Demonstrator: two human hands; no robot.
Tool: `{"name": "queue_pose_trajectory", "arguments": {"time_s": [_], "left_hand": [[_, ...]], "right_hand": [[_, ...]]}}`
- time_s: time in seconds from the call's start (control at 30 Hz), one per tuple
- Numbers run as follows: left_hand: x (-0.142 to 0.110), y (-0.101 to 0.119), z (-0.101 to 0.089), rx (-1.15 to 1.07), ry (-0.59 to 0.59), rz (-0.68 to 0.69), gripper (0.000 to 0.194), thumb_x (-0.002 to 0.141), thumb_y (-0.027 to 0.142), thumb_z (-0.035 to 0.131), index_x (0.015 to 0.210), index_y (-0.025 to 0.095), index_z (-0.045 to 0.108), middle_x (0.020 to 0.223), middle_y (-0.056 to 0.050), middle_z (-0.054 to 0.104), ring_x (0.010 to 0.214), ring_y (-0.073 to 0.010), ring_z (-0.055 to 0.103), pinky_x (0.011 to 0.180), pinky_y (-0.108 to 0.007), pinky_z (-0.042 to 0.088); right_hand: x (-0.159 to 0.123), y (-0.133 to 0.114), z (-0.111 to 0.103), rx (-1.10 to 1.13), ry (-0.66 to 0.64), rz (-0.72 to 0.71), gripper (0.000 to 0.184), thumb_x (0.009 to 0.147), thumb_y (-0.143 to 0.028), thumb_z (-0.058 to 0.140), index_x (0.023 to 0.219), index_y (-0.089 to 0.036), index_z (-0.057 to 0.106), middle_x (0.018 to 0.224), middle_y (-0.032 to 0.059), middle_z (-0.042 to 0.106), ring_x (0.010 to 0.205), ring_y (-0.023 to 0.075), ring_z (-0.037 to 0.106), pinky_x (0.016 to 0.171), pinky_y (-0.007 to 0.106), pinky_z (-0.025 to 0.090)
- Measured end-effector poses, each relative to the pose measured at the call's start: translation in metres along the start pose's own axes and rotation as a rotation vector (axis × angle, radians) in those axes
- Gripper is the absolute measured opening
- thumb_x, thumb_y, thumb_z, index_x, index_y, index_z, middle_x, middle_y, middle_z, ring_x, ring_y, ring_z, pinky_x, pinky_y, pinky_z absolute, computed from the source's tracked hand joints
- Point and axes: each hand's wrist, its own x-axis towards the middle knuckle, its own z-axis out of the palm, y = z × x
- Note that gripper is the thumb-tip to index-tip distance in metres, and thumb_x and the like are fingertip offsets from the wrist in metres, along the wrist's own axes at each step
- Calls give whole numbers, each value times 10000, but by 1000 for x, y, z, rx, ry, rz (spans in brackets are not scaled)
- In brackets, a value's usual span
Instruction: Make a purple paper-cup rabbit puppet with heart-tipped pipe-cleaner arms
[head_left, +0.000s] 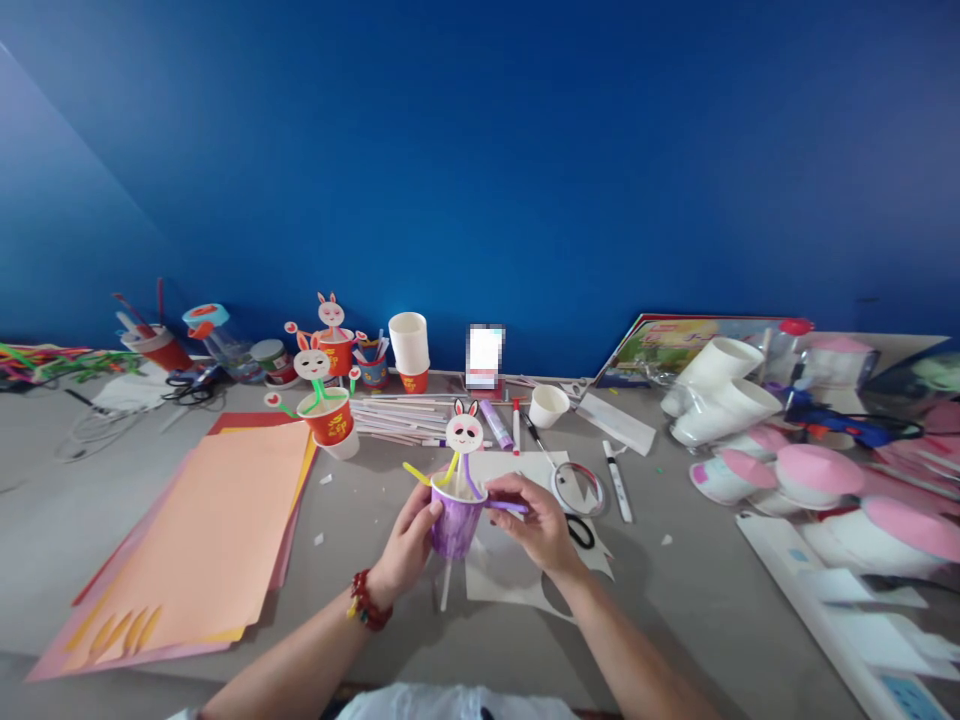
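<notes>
A purple-coloured paper cup (456, 528) is held upright above the table in my left hand (411, 535), its thumb and fingers closed round the cup's left side. A white bunny face (465, 433) with black-edged ears stands above the rim on yellow and purple straws. To the left, a yellow straw (416, 473) sticks out past the rim. My right hand (541, 522) closes its fingers on a purple straw (507, 507) that juts from the cup's right side. Below the cup a thin white stick (445, 585) shows.
White paper (517, 570), black-handled scissors (580, 532), a tape roll (576, 488) and a marker (619, 482) lie to the right. Coloured sheets (202, 530) cover the left. Finished bunny cups (327, 415) stand behind them. Pink-topped cups (821, 470) crowd the right side.
</notes>
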Motion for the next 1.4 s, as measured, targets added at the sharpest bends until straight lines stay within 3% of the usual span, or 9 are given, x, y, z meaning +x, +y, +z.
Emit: {"name": "queue_pose_trajectory", "arguments": {"time_s": [0.13, 0.4, 0.5, 0.77, 1.0, 1.23, 1.4], "left_hand": [[-1, 5, 2, -11, 13, -18, 429, 734, 461, 757, 1104, 247, 720, 1142, -60, 729, 1047, -250, 652, 873, -305, 522], [0, -3, -10, 78, -74, 57, 480, 778, 386, 742, 1233, 254, 665, 1313, -73, 649, 1267, -284, 545, 1032, -363, 461], [1, -7, -15, 99, -121, 102, 501, 816, 356, 716, 1297, 255, 622, 1354, -84, 617, 1308, -294, 509, 1077, -392, 422], [0, -11, -21, 164, -161, 150, 521, 818, 375, 712, 1309, 238, 606, 1464, -111, 516, 1365, -334, 442, 1121, -454, 368], [-1, -7, -15, 133, -188, 144, 512, 814, 351, 725, 1303, 256, 605, 1476, -103, 499, 1359, -330, 446, 1109, -440, 379], [-2, 2, -1, 7, -179, 77, 593, 858, 348, 691, 1411, 357, 474, 1342, -57, 607, 1216, -247, 565, 1004, -340, 458], [2, 4, -3, -30, -155, 94, 379, 882, 430, 644, 1216, 253, 676, 1326, -79, 608, 1270, -277, 510, 1023, -332, 433]], "right_hand": [[3, 0, -3, 133, -103, 90, 187, 811, -310, 763, 971, -213, 748, 867, 48, 693, 697, 170, 663, 621, 290, 577], [5, 3, -1, 321, -69, 257, 248, 756, -407, 804, 784, -181, 708, 705, 13, 663, 560, 140, 612, 548, 284, 546], [6, 2, 0, 331, -59, 275, 245, 787, -402, 781, 825, -179, 688, 689, 0, 652, 566, 130, 615, 553, 266, 535], [5, -1, 0, 336, -127, 303, 288, 792, -424, 774, 805, -185, 614, 681, -24, 604, 570, 123, 606, 550, 260, 539], [6, -6, 0, 310, -95, 286, 275, 793, -407, 775, 812, -190, 608, 712, -29, 583, 576, 119, 595, 549, 251, 526], [2, 1, 0, 203, -119, 195, 281, 917, -451, 625, 1023, -192, 652, 698, -11, 606, 605, 138, 615, 590, 264, 511], [3, 2, 1, 165, -46, 175, 265, 909, -451, 631, 890, -188, 657, 709, 0, 604, 572, 133, 604, 555, 256, 508]]}}
